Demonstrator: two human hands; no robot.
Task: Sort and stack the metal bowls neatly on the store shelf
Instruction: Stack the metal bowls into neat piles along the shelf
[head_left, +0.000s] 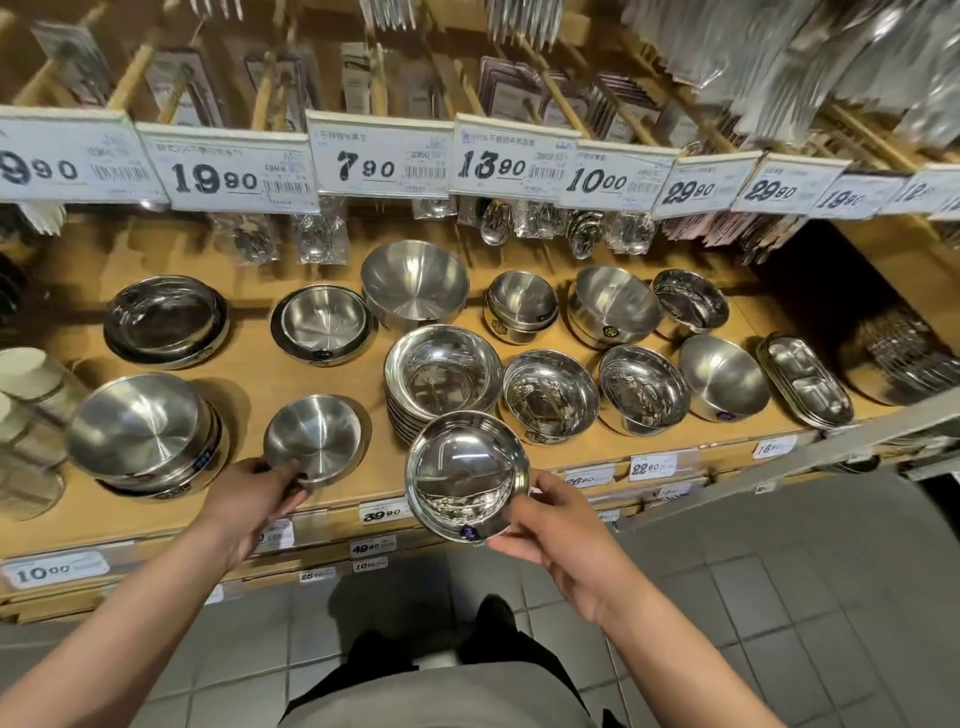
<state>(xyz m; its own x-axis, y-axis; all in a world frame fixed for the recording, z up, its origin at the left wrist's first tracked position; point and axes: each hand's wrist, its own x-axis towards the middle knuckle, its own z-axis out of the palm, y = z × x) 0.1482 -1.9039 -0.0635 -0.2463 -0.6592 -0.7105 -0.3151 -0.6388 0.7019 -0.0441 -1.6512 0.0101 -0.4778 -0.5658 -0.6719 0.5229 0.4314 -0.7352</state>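
Both arms reach forward from the bottom of the view toward the wooden store shelf (311, 374). The left hand (249, 501) has its thumb and fingers curled on the near rim of a brushed steel bowl (312, 439), which sits tilted at the shelf's front edge, just right of a stack of larger brushed bowls (140, 434). The right hand (556, 522) pinches the right rim of a shiny polished bowl (467, 475), thumb on top and fingers underneath, holding it in the air over the shelf's front edge with its opening tipped toward the camera. This bowl hangs just in front of a stack of shiny shallow bowls (441, 371). More steel bowls stand in rows behind and to the right, near a stack of divided trays (805, 382). Price tags (382, 161) hang above.
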